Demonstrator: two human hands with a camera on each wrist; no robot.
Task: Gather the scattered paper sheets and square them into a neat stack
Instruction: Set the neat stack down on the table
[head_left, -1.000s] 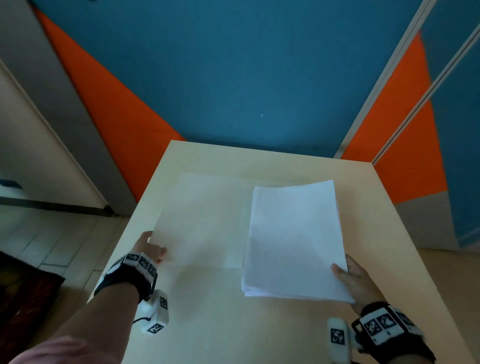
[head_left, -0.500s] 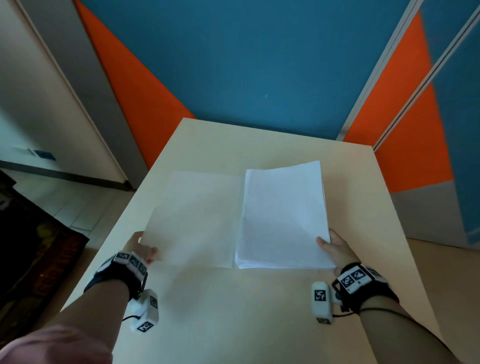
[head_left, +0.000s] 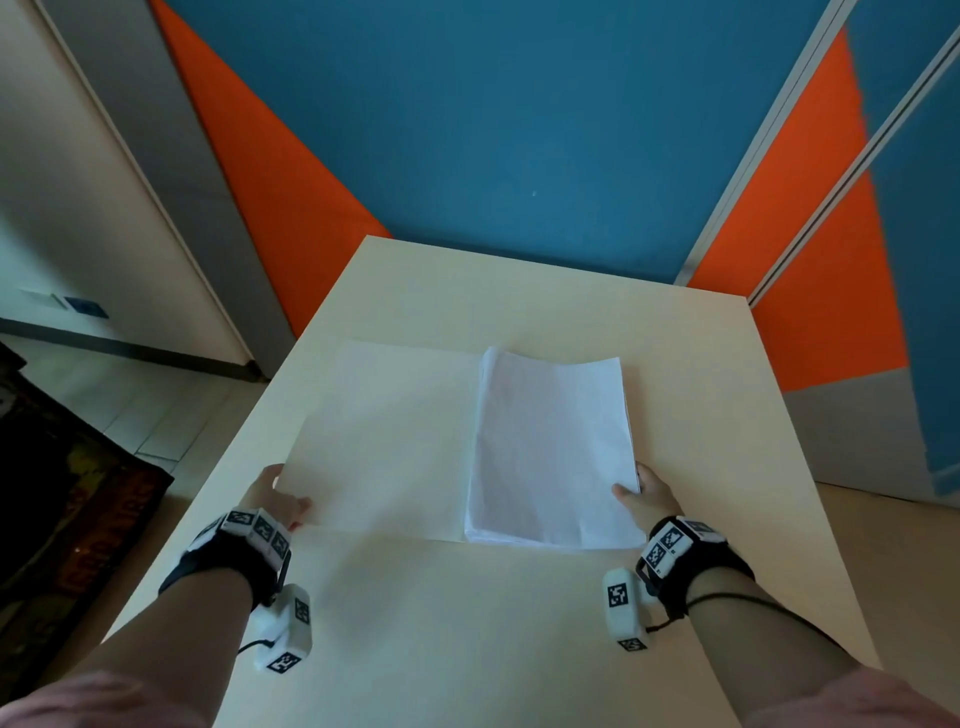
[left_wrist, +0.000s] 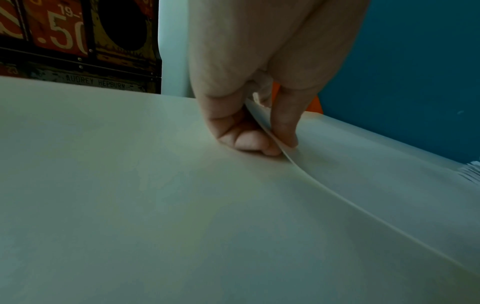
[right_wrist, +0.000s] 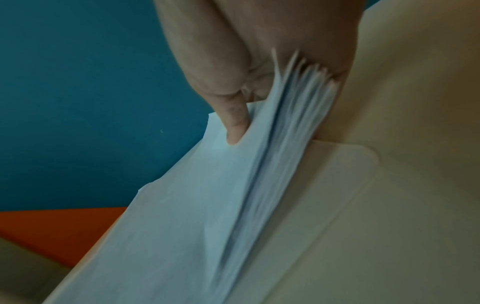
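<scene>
A thick stack of white paper sheets lies on the pale table, right of centre. My right hand grips its near right corner, thumb on top; the right wrist view shows the stack fanned between thumb and fingers. A single white sheet lies flat to the left, its right edge tucked under the stack. My left hand pinches that sheet's near left corner, and the left wrist view shows the sheet's edge lifted between thumb and curled fingers.
The table stands against a blue and orange wall. A dark patterned rug covers the floor on the left, beside a grey door frame. The table's left edge is just beyond my left hand.
The stack has slid left toward the single sheet, with my right hand holding its corner. My left hand keeps hold of the sheet's corner. The head view has shifted.
</scene>
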